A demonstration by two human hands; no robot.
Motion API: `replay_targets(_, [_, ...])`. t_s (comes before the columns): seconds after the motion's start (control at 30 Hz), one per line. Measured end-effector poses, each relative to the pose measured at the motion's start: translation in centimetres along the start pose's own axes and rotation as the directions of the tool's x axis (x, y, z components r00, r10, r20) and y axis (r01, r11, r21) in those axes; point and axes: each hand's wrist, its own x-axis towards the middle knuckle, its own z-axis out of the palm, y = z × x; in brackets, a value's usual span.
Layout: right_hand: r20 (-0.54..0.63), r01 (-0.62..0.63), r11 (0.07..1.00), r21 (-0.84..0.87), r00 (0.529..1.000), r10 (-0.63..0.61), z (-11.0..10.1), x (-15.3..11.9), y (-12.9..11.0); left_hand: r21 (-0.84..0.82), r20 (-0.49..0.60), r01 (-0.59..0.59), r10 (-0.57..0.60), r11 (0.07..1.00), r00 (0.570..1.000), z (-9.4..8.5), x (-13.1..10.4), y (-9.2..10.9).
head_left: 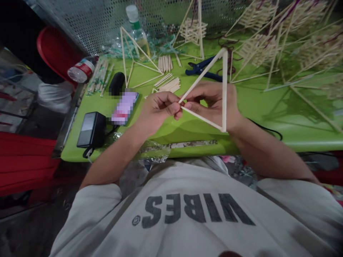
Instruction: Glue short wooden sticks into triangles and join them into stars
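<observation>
A triangular frame of pale wooden sticks [224, 92] is held up over the green table, one corner pointing left. My left hand [163, 107] pinches that left corner between thumb and fingertips. My right hand [211, 101] grips the same corner from the other side, its fingers partly behind the frame. Just beyond my hands lie a loose pile of short sticks [171, 85] and an upright bundle of sticks [165, 63]. Blue-handled pliers [203, 68] rest behind my right hand, partly covered by the frame.
Another stick frame [128, 60] stands at back left near a bottle [138, 34]. Finished-looking stick structures [257, 46] crowd the right. A phone [124, 107], a black power bank [91, 129], wrapped sticks [99, 78] and a tipped bottle [81, 69] occupy the left side.
</observation>
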Motion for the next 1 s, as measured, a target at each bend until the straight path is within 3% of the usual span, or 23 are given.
replay_targets(0.2, [-0.051,-0.004,0.996,-0.087,0.999,0.000,0.3,0.0,-0.3,0.044,0.041,0.040,-0.042,0.998,0.998,0.2,0.1,0.1])
replay_targets(0.43, [-0.058,-0.042,0.996,-0.073,0.998,0.038,0.4,-0.2,-0.3,0.039,-0.005,0.046,-0.046,0.998,0.999,-0.1,0.2,-0.6])
replay_targets(0.53, [-0.196,-0.114,0.993,-0.032,0.975,0.106,-0.1,0.1,0.6,-0.005,-0.086,-0.008,0.007,1.000,0.996,-0.1,0.4,-0.4])
replay_targets(0.7, [-0.495,-0.099,0.989,0.109,0.857,0.140,-1.0,1.2,1.6,-0.100,-0.263,-0.129,0.098,0.987,0.960,-0.3,0.7,-0.1])
replay_targets(0.77, [-0.464,-0.126,0.988,0.088,0.872,0.153,-0.7,1.0,1.5,-0.073,-0.302,-0.092,0.066,0.993,0.951,-0.4,0.8,-0.1])
replay_targets(0.87, [-0.301,-0.145,0.987,-0.070,0.946,0.117,0.6,0.0,1.2,-0.035,-0.342,-0.001,-0.011,0.999,0.940,-0.5,0.8,-0.2])
replay_targets(1.0, [-0.146,-0.002,0.936,-0.352,0.988,-0.053,2.4,-1.4,1.7,-0.077,-0.328,-0.005,-0.021,0.997,0.945,-0.5,0.8,-0.4])
